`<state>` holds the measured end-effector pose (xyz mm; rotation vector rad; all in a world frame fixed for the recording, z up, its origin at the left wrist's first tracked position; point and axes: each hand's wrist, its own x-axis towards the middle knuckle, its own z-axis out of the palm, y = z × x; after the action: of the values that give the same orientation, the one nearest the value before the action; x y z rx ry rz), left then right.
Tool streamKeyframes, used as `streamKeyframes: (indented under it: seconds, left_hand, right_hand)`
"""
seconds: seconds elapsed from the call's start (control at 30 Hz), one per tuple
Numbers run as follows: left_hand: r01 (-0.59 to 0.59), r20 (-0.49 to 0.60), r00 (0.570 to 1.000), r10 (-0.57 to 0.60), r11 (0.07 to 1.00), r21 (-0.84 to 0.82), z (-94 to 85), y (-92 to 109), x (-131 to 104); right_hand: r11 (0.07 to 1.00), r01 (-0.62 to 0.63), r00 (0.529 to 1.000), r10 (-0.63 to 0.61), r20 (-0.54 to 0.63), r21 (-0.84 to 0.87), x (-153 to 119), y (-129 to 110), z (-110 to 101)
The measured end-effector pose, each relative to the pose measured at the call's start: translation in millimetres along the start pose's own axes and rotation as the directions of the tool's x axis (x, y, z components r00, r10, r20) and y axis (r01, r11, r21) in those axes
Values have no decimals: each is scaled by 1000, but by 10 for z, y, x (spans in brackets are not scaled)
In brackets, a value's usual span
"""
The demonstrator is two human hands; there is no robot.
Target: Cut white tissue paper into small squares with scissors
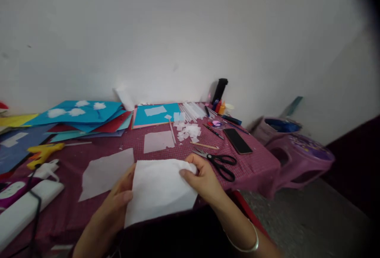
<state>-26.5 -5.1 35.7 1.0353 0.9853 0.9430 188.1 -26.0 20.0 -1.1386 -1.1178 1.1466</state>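
Between my two hands a white sheet of paper (163, 190) is held up at the front edge of the table. My left hand (117, 196) grips its left side, thumb on top and fingers behind. At the upper right corner my right hand (202, 177) pinches the sheet between thumb and fingers. Black-handled scissors (221, 161) lie just beyond my right hand. To the left of the held paper rests another thin white sheet (107, 173), and a smaller square sheet (158, 141) lies behind it.
Small white paper pieces (190, 131), white sticks (194, 111) and a black phone (237, 140) lie on the red checked tablecloth (261, 159). Blue card sheets (109, 111) are stacked left. A yellow glue gun (44, 153) and power strip (26, 208) sit nearer. A pink stool (299, 159) stands right.
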Motion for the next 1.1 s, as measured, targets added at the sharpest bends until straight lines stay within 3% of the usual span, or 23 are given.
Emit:
streamKeyframes:
  seconds: [0.07, 0.13, 0.23, 0.3, 0.53, 0.83, 1.1]
  left_hand:
    - [-4, 57, 998, 0, 997, 71, 169, 36, 97]
    - [-47, -19, 998, 53, 967, 252, 336, 53, 180]
    - [-134, -151, 963, 224, 881, 453, 510, 29, 212]
    - [-146, -169, 953, 253, 867, 477, 553, -7, 167]
    - [-31, -176, 980, 94, 943, 332, 494, -136, -9]
    - [-67, -80, 994, 73, 995, 72, 434, -229, 126]
    - [-145, -60, 987, 147, 989, 29, 343, -301, 186]
  right_hand:
    - [989, 55, 996, -63, -59, -135, -92, -56, -142]
    - [974, 105, 984, -131, -120, -203, -162, -84, -254]
    - [985, 132, 966, -153, -210, -113, -241, -77, -360]
    - [990, 126, 960, -136, -244, -58, -283, -59, -397]
    - [992, 122, 950, -121, -289, -15, -345, -9, -375]
    - [989, 108, 945, -70, -321, 104, -309, 250, -415]
    - [986, 51, 944, 4, -331, 158, -292, 327, -426]
